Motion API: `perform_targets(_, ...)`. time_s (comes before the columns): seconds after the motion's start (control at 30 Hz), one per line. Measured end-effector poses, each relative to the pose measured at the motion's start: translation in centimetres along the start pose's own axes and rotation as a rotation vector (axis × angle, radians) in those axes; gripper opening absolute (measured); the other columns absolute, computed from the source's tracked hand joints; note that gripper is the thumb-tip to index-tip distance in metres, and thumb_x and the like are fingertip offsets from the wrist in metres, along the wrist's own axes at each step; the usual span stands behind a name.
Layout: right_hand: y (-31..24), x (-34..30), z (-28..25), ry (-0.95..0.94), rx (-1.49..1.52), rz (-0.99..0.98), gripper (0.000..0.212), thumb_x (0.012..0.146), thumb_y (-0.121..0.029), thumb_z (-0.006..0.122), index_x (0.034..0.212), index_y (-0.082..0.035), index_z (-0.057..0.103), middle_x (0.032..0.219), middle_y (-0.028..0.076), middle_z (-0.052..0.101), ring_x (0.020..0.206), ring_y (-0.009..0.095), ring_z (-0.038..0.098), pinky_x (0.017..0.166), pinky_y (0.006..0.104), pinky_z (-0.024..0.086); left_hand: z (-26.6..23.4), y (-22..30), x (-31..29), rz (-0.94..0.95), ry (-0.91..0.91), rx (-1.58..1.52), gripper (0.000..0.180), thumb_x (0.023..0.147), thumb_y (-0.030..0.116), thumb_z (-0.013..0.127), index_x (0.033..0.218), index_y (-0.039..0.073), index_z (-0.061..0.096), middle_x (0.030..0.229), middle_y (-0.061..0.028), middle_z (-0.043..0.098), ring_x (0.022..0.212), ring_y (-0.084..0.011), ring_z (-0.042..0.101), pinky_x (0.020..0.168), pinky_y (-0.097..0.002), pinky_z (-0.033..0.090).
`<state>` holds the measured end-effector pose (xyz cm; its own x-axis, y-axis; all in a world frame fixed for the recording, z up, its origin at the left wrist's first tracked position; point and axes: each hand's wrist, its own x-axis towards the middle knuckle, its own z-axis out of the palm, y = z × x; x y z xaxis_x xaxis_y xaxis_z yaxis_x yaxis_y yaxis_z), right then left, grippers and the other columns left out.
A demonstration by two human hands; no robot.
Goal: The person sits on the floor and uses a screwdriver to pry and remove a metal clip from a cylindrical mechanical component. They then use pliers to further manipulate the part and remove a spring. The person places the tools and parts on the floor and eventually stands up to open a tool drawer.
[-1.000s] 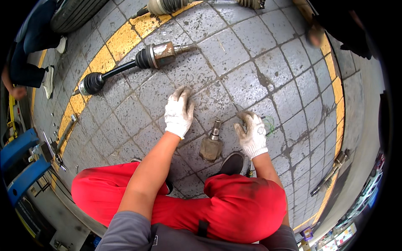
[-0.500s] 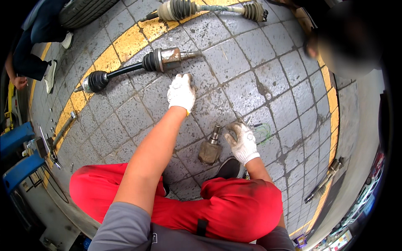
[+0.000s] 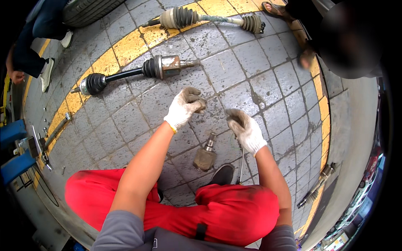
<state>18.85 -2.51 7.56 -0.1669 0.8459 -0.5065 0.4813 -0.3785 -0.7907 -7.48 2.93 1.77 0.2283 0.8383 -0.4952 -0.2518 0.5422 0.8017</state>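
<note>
My left hand (image 3: 186, 108), in a soiled white work glove, hovers over the tiles at the middle with its fingers loosely bent and apart. Nothing shows in it. Facing it is my right hand (image 3: 246, 129), gloved the same way, thumb and curved fingers apart, with nothing visible between them. Below them, a worn metal joint housing with a splined shaft stub (image 3: 205, 157) lies on the floor near my shoe. A thin metal rod (image 3: 242, 165) runs beside it, its far part near or under my right hand. Beyond my left hand lies a drive axle with black rubber boots (image 3: 125, 74).
A second, older axle (image 3: 217, 19) lies across the yellow line at the back. Another shaft (image 3: 317, 186) rests at the right. Tools (image 3: 42, 146) and a blue lift arm (image 3: 16, 167) are at the left. A tyre (image 3: 88, 10) and other people's feet (image 3: 48, 75) are at the far edges.
My left hand has drawn back from the black-booted axle. My right hand has risen off the spot beside the joint housing, turning toward the left hand. The thin rod now shows below it.
</note>
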Motion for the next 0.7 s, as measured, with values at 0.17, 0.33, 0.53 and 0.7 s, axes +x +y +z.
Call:
perform_targets(0.17,-6.4,3.8,-0.9,-0.124,-0.063,-0.014,0.035,0.102,-0.022,0.07,0.131,-0.002,0.068,0.114,0.019,0.078,0.107,0.031,0.075,0.095,0.0389,0.057,2.9,4.4,-1.0,-0.054,-0.171,-0.113,0.035,0.093,0.006,0.082,0.121,-0.002,0.061,0.103,-0.0152,0.075,0.084,-0.0191,0.075,0.071,-0.0317,0.063)
perform_targets(0.33,-17.8,-0.9,-4.8,-0.048,-0.33,-0.044,0.028,0.099,-0.023,0.074,0.116,-0.001,0.074,0.102,0.021,0.079,0.094,0.032,0.078,0.086,0.0402,0.061,6.1,13.3,-6.5,-0.103,-0.184,-0.086,0.041,0.093,0.01,0.084,0.125,-0.003,0.063,0.105,-0.0136,0.077,0.088,-0.0185,0.076,0.075,-0.0328,0.064)
perform_targets(0.53,-24.3,-9.7,-5.2,0.11,0.176,0.071,0.017,0.1,-0.01,0.074,0.112,0.002,0.075,0.094,0.01,0.078,0.084,0.014,0.07,0.077,0.0324,0.059,12.9,18.4,-17.9,-0.174,0.003,-0.799,0.034,0.101,0.01,0.075,0.131,-0.001,0.064,0.122,-0.014,0.074,0.111,-0.0242,0.074,0.096,-0.0363,0.062)
perform_targets(0.7,-28.5,-18.8,-2.5,0.172,0.726,0.336,0.018,0.102,-0.006,0.07,0.117,0.003,0.073,0.102,0.006,0.076,0.092,0.015,0.069,0.084,0.0311,0.059,14.8,24.6,-27.0,-0.26,0.06,-0.578,0.027,0.101,0.004,0.073,0.128,0.002,0.068,0.121,-0.0118,0.075,0.11,-0.0231,0.074,0.098,-0.036,0.062)
